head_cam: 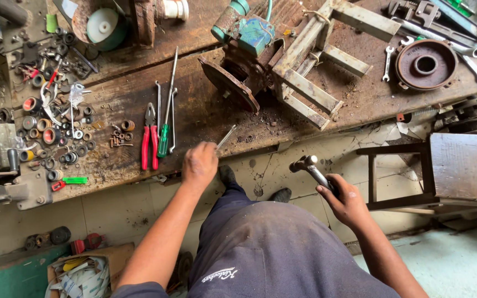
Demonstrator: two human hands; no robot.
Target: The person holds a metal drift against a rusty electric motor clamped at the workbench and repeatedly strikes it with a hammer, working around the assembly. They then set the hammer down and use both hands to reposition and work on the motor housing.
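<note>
My left hand (199,164) is closed around a thin metal rod, like a chisel or punch (226,136), whose tip points toward the rusty pump body (237,66) with a teal housing on the wooden workbench (194,110). My right hand (348,203) grips the handle of a metal hammer (307,165), held low in front of the bench edge, its head apart from the rod. A rusty round plate on the pump faces me.
Red-handled pliers (150,140), a green screwdriver (165,129) and long rods lie left of my left hand. Several bearings, rings and nuts (51,127) cover the bench's left end. A metal frame (316,72), spanners (387,63), a round flange (426,64) and a stool (443,171) lie to the right.
</note>
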